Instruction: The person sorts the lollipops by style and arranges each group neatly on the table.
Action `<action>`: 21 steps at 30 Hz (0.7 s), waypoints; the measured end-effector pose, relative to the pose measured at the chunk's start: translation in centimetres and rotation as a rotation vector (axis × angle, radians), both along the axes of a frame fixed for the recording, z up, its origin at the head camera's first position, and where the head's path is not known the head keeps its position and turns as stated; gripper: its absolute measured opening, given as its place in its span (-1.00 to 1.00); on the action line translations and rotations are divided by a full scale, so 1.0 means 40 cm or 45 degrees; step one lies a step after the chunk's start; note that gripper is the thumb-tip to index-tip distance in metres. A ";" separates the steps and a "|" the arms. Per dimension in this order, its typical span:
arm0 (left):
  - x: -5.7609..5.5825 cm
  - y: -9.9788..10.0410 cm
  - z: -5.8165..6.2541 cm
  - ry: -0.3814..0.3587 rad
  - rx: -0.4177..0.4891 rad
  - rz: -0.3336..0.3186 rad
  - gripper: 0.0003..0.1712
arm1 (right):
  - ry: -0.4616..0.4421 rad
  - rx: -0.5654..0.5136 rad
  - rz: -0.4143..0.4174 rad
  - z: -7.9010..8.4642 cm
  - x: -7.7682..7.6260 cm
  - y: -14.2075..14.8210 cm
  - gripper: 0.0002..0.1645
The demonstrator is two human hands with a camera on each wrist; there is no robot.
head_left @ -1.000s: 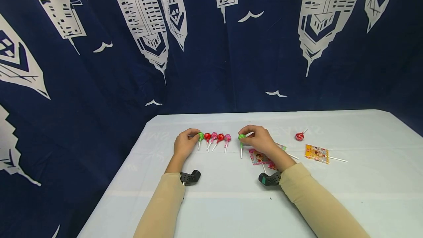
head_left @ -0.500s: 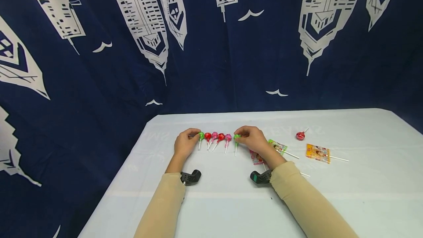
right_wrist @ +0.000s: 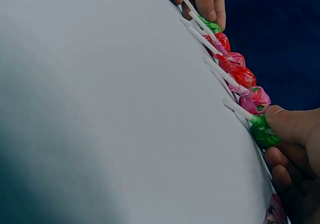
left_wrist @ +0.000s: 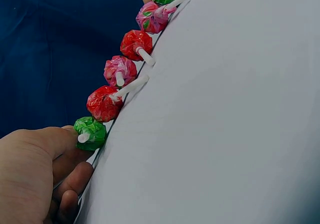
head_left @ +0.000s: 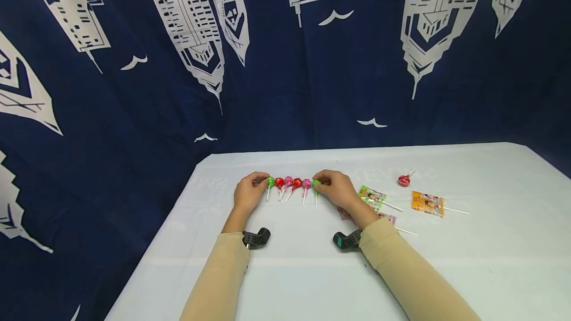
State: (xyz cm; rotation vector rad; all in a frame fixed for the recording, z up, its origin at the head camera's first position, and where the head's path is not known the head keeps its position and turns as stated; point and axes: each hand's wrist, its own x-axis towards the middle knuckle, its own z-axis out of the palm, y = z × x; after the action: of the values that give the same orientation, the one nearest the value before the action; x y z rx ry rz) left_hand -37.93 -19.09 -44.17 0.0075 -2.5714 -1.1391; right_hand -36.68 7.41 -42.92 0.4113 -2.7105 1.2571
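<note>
A row of lollipops with white sticks runs across the white table between my two hands. At its left end my left hand [head_left: 250, 194] holds a green lollipop [left_wrist: 90, 133] by the head, thumb and fingers at its side. My right hand [head_left: 337, 188] pinches another green lollipop [right_wrist: 265, 133] at the right end, its stick pointing toward me. From left to right between them lie a red lollipop [left_wrist: 104, 103], a pink lollipop [left_wrist: 120, 70], a second red lollipop [left_wrist: 136, 44] and a second pink lollipop [left_wrist: 152, 17], heads close side by side.
Right of the row, a round red lollipop [head_left: 404, 181] lies apart. Flat wrapped lollipops, one orange [head_left: 427, 204] and one green [head_left: 371, 196], lie nearer; pink wrappers are partly hidden by the right forearm. A dark blue patterned cloth [head_left: 276, 88] hangs behind the table.
My right hand has moved left with its green lollipop, from a gap away to right beside the pink one at the row's end. The left hand has stayed at its lollipop.
</note>
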 end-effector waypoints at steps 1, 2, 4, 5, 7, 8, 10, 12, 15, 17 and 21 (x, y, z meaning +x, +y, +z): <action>0.001 0.001 0.002 0.004 0.002 0.002 -0.79 | 0.009 0.008 -0.001 0.001 0.000 -0.001 -0.71; 0.001 0.001 0.003 0.005 0.004 0.001 -0.79 | 0.020 0.019 0.000 0.001 -0.001 -0.002 -0.71; 0.001 0.001 0.004 0.002 0.007 0.000 -0.79 | 0.027 0.038 -0.004 0.002 -0.002 -0.004 -0.70; 0.001 0.001 0.003 0.004 0.006 -0.001 -0.79 | 0.032 0.050 -0.003 0.002 -0.003 -0.004 -0.69; 0.000 0.000 0.002 0.003 0.003 -0.002 -0.79 | 0.039 0.070 0.000 0.003 -0.004 -0.006 -0.68; 0.000 0.000 0.001 0.003 0.000 -0.002 -0.79 | 0.041 0.076 0.001 0.003 -0.004 -0.006 -0.67; -0.001 -0.001 0.001 0.007 -0.001 -0.003 -0.79 | 0.040 0.085 0.002 0.005 -0.003 -0.007 -0.65; -0.001 -0.001 0.000 0.006 0.002 -0.004 -0.79 | 0.040 0.088 0.000 0.006 -0.001 -0.007 -0.64; -0.002 -0.001 -0.001 0.007 0.006 -0.010 -0.79 | 0.045 0.092 -0.005 0.006 0.001 -0.006 -0.63; -0.002 -0.001 -0.002 0.007 0.003 -0.010 -0.79 | 0.055 0.094 -0.008 0.006 0.001 -0.006 -0.63; -0.003 0.000 -0.002 0.009 0.006 -0.008 -0.79 | 0.070 0.126 0.013 0.007 0.003 -0.006 -0.60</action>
State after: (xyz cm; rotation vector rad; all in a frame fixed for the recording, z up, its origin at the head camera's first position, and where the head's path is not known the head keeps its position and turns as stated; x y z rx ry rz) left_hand -38.05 -19.08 -44.27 -0.0032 -2.5641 -1.1452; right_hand -36.54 7.16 -42.63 0.4636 -2.7354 1.1007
